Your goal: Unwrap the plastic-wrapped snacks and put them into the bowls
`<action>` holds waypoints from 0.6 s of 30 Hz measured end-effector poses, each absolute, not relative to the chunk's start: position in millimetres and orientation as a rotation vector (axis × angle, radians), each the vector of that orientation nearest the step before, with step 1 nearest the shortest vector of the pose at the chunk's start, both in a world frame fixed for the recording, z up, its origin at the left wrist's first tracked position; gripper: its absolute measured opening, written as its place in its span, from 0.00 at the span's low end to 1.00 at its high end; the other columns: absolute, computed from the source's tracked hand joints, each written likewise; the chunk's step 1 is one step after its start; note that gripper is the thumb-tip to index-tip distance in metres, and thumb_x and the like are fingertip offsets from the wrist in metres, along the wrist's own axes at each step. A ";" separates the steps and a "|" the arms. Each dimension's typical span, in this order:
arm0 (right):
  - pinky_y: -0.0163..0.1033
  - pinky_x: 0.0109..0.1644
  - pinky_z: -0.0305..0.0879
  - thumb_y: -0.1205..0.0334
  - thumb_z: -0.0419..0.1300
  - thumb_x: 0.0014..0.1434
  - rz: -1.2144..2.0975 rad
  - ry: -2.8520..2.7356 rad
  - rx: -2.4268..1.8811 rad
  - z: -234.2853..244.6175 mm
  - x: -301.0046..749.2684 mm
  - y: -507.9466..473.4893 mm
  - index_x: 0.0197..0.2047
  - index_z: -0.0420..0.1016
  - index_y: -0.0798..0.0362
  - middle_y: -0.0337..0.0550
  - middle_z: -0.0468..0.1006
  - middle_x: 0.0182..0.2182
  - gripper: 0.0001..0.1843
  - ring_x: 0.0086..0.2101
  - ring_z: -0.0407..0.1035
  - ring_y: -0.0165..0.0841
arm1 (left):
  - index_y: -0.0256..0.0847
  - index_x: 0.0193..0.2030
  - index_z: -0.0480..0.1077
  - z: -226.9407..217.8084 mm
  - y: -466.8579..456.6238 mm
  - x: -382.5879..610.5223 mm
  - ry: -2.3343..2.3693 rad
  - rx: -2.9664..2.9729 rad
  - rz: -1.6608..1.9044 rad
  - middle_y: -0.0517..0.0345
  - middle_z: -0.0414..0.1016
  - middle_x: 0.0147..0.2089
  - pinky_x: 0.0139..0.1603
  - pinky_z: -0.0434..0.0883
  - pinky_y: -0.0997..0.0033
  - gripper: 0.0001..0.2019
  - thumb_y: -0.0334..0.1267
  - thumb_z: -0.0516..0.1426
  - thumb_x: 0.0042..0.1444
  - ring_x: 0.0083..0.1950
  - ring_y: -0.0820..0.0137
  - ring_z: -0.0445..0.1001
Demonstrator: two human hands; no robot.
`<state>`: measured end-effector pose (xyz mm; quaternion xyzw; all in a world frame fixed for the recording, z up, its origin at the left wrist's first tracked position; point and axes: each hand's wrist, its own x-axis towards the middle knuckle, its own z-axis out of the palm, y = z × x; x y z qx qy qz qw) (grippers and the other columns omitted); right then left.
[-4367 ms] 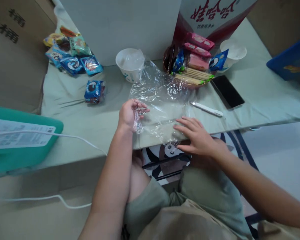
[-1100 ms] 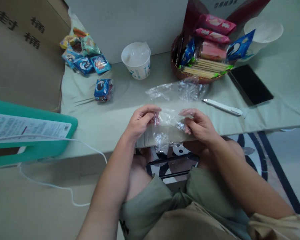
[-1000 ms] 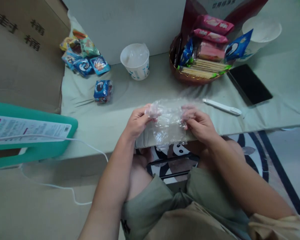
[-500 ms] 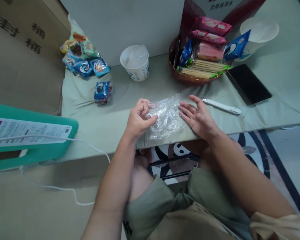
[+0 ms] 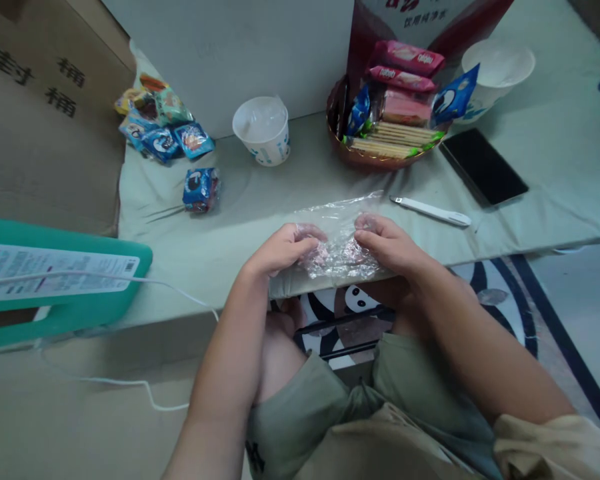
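A crinkled clear plastic bag [image 5: 343,217] lies at the table's front edge, between my two hands. My left hand [image 5: 290,247] is closed on its left side, thumb over the film and fingers partly under it. On the other side my right hand [image 5: 387,241] pinches the bag between thumb and curled fingers. The film covers some fingertips, and nothing else shows clearly inside the bag. Just beyond my right hand lies a white utility knife [image 5: 430,211]. Left of the bag, a small blue snack packet bundle [image 5: 200,190] rests by thin metal tweezers [image 5: 166,213].
A white paper cup [image 5: 263,133] stands behind the bag. Farther right are a basket [image 5: 370,159] of wrapped snacks, another cup [image 5: 500,70] and a black phone [image 5: 485,167]. Several snack packets [image 5: 163,123] lie at left, near a cardboard box [image 5: 45,153] and a green jug [image 5: 135,257].
My right hand has gone from open beside the bag to gripping it. My left hand has shifted slightly toward me, and the bag is spread wider, its back edge stretched out.
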<state>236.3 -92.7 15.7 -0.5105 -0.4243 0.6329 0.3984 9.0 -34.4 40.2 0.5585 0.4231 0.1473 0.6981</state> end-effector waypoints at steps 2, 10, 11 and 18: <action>0.34 0.23 0.60 0.52 0.67 0.53 1.618 -1.038 -1.246 12.4 236.6 -94.9 0.42 0.66 0.45 0.27 0.69 0.19 0.18 0.19 0.65 0.30 | 0.40 0.42 0.74 39.6 -34.6 8.0 0.977 1.227 0.384 0.64 0.71 0.23 0.23 0.62 0.76 0.10 0.38 0.63 0.53 0.21 0.76 0.66; 0.39 0.30 0.64 0.43 0.63 0.50 1.574 -0.938 -1.071 13.2 241.2 -101.0 0.28 0.77 0.51 0.44 0.77 0.27 0.18 0.27 0.69 0.33 | 0.38 0.27 0.74 35.2 -26.1 9.3 0.835 1.118 0.528 0.56 0.71 0.26 0.27 0.64 0.71 0.15 0.48 0.56 0.50 0.26 0.73 0.68; 0.40 0.31 0.65 0.40 0.61 0.52 1.589 -0.933 -1.060 13.1 240.3 -100.6 0.29 0.76 0.52 0.44 0.77 0.27 0.21 0.28 0.70 0.34 | 0.38 0.27 0.73 33.5 -24.5 10.1 0.844 1.189 0.539 0.57 0.70 0.27 0.28 0.64 0.71 0.15 0.49 0.57 0.50 0.27 0.73 0.67; 0.35 0.33 0.63 0.55 0.74 0.41 1.466 -0.996 -1.280 11.5 231.4 -97.0 0.49 0.66 0.48 0.34 0.76 0.31 0.33 0.29 0.68 0.30 | 0.44 0.45 0.68 18.7 -24.2 20.5 1.264 1.710 1.016 0.55 0.72 0.45 0.41 0.71 0.68 0.18 0.30 0.62 0.45 0.40 0.70 0.72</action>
